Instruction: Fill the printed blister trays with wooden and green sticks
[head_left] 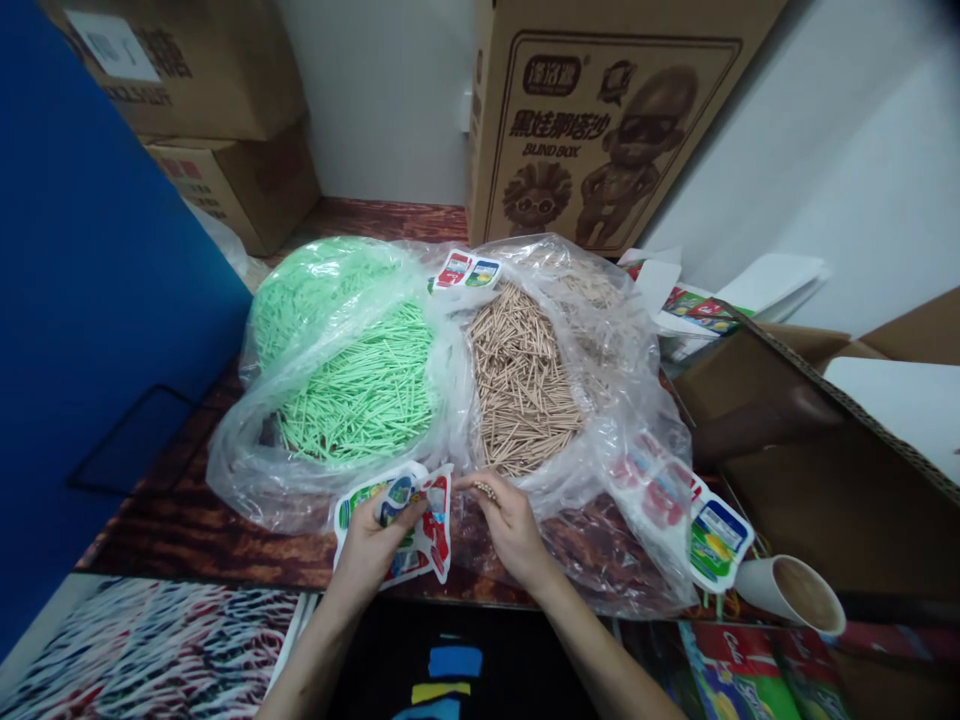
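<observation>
My left hand [384,535] is closed on a few printed packets [439,530] with red, green and blue labels and white edges. Just to its right, my right hand [506,520] pinches a small bunch of thin brown sticks [486,490], their ends showing between the fingers, close to the packet's edge. Beyond the hands, an open clear plastic bag holds a heap of light green sticks [360,385]. Beside it, a second open clear bag [637,400] holds a pile of brown sticks [521,385].
A tall printed carton [592,130] stands behind the bags, with stacked cartons [225,170] at back left. An open cardboard box [787,440] and a tipped paper cup [795,595] are at right. A blue panel [97,250] borders the left; striped strips [150,640] lie lower left.
</observation>
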